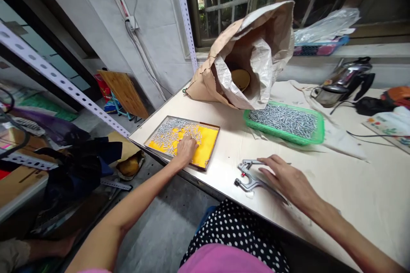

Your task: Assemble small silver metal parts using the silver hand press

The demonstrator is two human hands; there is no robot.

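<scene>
My left hand (186, 150) reaches into a shallow tray (212, 147) with a yellow bottom. Its fingers are bent down together among small silvery metal pins (169, 133), and the fingertips are hidden, so what they pinch does not show. Over the table to the right, my right hand (290, 179) is on the handles of metal pliers (253, 181) with a C-shaped jaw, a small spring and a red part. The pliers lie low over the tabletop, jaw end pointing left.
A green basket (317, 134) full of similar metal pieces stands behind the pliers. A big open paper sack (205, 74) lies at the back, a yellow round object inside. Right of it are a metal kettle (349, 76) and a cup (328, 95). The table's front edge runs before my lap.
</scene>
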